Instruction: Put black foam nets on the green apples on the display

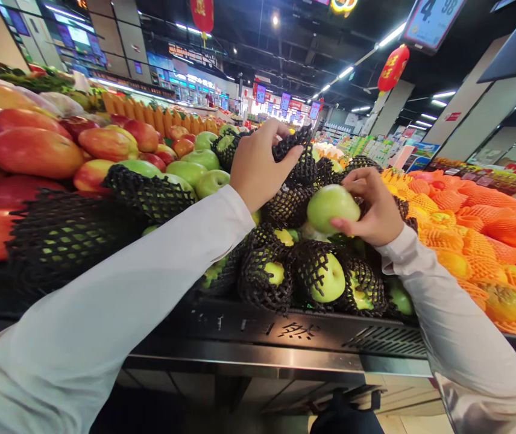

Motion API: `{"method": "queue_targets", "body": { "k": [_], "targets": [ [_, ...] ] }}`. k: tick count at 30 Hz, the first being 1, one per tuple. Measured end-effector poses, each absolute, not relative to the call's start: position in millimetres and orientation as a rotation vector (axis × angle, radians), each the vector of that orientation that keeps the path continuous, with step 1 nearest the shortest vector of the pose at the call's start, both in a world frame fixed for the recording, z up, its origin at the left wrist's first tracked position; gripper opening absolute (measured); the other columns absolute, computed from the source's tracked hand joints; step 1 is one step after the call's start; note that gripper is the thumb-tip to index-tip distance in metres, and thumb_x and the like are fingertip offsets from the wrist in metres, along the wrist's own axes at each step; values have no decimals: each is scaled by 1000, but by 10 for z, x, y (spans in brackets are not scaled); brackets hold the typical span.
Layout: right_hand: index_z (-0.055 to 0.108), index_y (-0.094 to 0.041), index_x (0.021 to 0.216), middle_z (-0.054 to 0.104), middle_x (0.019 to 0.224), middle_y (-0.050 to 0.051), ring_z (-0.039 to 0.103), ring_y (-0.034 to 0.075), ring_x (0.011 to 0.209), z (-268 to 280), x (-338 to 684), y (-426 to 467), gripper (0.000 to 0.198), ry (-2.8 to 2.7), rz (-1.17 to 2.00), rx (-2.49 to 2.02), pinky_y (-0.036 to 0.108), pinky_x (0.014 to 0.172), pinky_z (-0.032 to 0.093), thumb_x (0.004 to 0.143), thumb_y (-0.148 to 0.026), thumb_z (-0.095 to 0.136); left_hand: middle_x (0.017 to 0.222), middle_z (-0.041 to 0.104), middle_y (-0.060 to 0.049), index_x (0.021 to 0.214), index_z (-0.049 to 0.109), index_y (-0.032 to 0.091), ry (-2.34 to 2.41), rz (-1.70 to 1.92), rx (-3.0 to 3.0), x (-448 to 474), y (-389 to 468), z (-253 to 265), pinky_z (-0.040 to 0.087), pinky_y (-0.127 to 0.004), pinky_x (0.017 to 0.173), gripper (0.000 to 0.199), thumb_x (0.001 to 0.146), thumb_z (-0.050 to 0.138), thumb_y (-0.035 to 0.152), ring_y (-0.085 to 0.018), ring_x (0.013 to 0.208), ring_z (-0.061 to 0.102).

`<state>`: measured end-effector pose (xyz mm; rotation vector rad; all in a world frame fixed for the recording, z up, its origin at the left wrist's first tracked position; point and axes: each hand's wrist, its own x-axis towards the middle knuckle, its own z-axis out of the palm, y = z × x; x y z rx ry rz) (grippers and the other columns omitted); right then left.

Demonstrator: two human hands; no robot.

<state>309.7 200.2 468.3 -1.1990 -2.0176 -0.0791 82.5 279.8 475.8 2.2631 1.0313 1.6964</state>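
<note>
In the head view, my right hand grips a bare green apple, fingers behind it and thumb along its lower right. Up and to the left, my left hand pinches a black foam net sleeve between thumb and fingers. Whether fruit sits inside that sleeve I cannot tell. Below both hands lie several green apples in black nets, one of them a netted apple at the front. Some bare green apples rest to the left of my left hand, partly hidden by my wrist.
Red and yellow fruit is heaped on the left. At the right lie orange-netted fruits. A black metal display ledge runs along the front. Behind the heap, a yellow picket divider crosses the stand. Red lanterns hang overhead.
</note>
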Motion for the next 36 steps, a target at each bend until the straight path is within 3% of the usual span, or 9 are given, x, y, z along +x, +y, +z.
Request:
{"method": "queue_targets", "body": {
  "k": [6,12,16,20,22,25,28,32,36],
  "targets": [
    [50,-19,108,63,105,6,61,16,94,4633,3053,2036,64,-2375,181,-1102,28,85,52,68,-60,79,119,65,-2,116,49,27,1008,1670,2315,822,2781,4752,47,-46,106,31,90,60,40,-22,115,56],
    [50,-20,117,62,115,7,61,18,105,4652,3075,1995,64,-2410,205,-1070,30,92,53,73,-56,78,111,67,0,105,55,28,915,1703,2341,823,2828,4750,50,-45,104,17,88,54,25,-20,109,57],
    [57,-19,116,63,117,8,62,18,103,4654,3064,1979,64,-2325,257,-1106,30,89,55,73,-64,74,108,66,-1,87,58,28,750,1770,2312,821,2776,4781,51,-43,108,18,79,55,12,-20,113,59],
    [61,-21,118,64,124,9,63,21,111,4600,3125,2048,69,-2101,418,-1110,33,93,57,81,-80,54,121,59,-4,76,62,25,312,1727,2297,848,2674,4783,53,-38,107,18,70,62,8,-19,126,56],
    [59,-23,124,60,134,8,62,23,117,4564,3177,2106,76,-1989,471,-1057,36,94,58,82,-85,44,126,56,-5,74,64,23,251,1610,2336,868,2641,4771,53,-39,106,15,70,61,9,-20,129,54],
    [51,-26,135,53,144,7,56,25,130,4550,3212,2145,88,-1917,313,-1022,40,100,57,80,-92,33,121,62,-2,73,66,24,383,1432,2467,894,2636,4750,51,-42,108,19,71,56,7,-20,124,57],
    [51,-26,132,59,134,8,58,25,125,4593,3173,2092,85,-1896,142,-1099,41,102,55,78,-90,43,112,68,-1,78,68,23,436,1332,2560,909,2673,4729,49,-43,109,23,71,55,5,-20,117,61],
    [58,-24,114,66,108,6,66,20,102,4647,3112,2013,66,-1888,154,-1094,37,91,58,75,-76,66,108,72,-3,89,70,21,442,1296,2536,909,2693,4713,51,-40,103,24,74,56,9,-20,110,64],
    [61,-23,101,64,98,5,64,18,93,4653,3115,2027,57,-1829,84,-1083,33,81,57,75,-73,69,101,73,-3,85,70,19,452,1310,2437,901,2646,4738,52,-35,94,15,84,55,18,-17,99,65]
  ]
}}
